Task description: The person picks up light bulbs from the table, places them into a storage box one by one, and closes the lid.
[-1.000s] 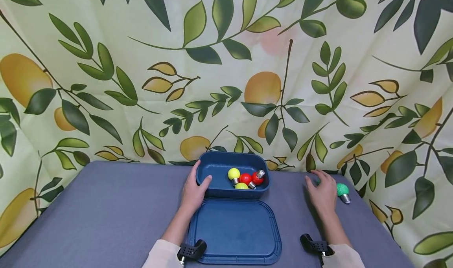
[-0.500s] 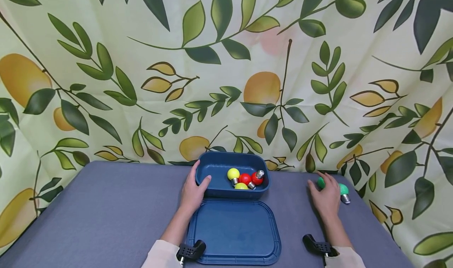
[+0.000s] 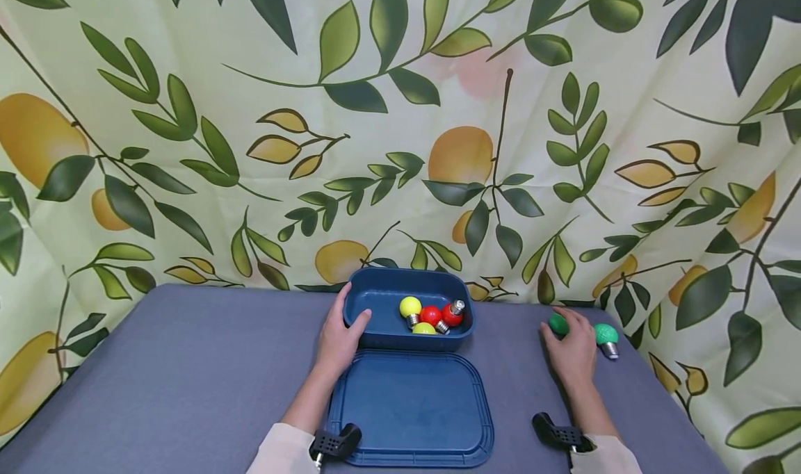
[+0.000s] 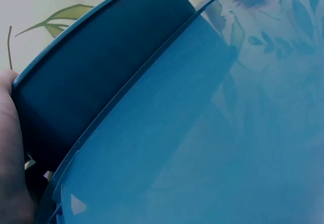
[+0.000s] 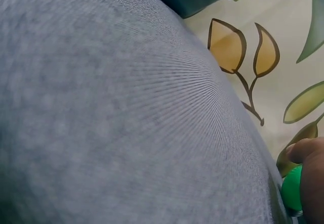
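Grey-blue cloth covers the table (image 3: pixel 188 390) that reaches away to my left. My left hand (image 3: pixel 336 335) holds the near left corner of a navy plastic box (image 3: pixel 394 340), thumb against the near wall and fingers along the left end. The box sits by the middle of the table's far edge, and a flat rimmed lid (image 3: pixel 409 408) lies just in front of it, towards the near edge. The box's right half carries 4 bulbs: a yellow bulb (image 3: pixel 409 306), its screw base towards me; a 2nd yellow bulb (image 3: pixel 424 329), partly hidden by the near wall; a red bulb (image 3: pixel 430 314); and a 2nd red bulb (image 3: pixel 450 316), base tipped up. Near the table's far right corner, my right hand (image 3: pixel 574 345) has thumb and fingers about a green bulb (image 3: pixel 559 324); whether they are clamped on it I cannot tell. Just right of that hand lies a 2nd green bulb (image 3: pixel 605 334), base towards the near edge.
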Motion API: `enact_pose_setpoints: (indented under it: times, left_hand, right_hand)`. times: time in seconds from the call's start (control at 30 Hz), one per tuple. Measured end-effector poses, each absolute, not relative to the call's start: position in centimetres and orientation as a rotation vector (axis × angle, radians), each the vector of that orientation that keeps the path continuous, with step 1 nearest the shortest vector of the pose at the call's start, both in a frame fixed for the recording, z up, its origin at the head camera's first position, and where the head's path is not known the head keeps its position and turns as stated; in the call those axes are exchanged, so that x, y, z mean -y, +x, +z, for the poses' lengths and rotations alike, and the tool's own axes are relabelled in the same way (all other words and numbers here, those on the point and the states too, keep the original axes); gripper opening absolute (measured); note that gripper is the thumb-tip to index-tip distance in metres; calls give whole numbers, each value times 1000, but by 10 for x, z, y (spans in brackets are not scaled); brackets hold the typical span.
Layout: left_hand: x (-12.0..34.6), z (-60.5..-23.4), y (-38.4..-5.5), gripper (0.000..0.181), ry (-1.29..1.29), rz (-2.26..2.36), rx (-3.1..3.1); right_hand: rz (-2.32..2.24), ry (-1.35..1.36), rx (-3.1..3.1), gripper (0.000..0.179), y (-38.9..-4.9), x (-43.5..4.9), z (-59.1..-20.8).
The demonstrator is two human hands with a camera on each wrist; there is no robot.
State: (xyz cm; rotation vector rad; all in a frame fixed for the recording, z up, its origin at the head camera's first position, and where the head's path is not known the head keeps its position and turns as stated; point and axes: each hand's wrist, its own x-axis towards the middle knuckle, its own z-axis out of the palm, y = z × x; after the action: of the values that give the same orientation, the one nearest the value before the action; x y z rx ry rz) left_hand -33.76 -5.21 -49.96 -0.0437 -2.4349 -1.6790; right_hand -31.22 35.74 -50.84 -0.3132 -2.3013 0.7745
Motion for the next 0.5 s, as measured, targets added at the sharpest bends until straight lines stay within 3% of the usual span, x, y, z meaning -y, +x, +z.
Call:
enact_pose_setpoints:
  times: [0.5]
  left_hand:
    - [53, -496, -337, 67, -41, -1667, 2426]
  right_hand:
    - [930, -406, 2172, 34, -312, -350, -507]
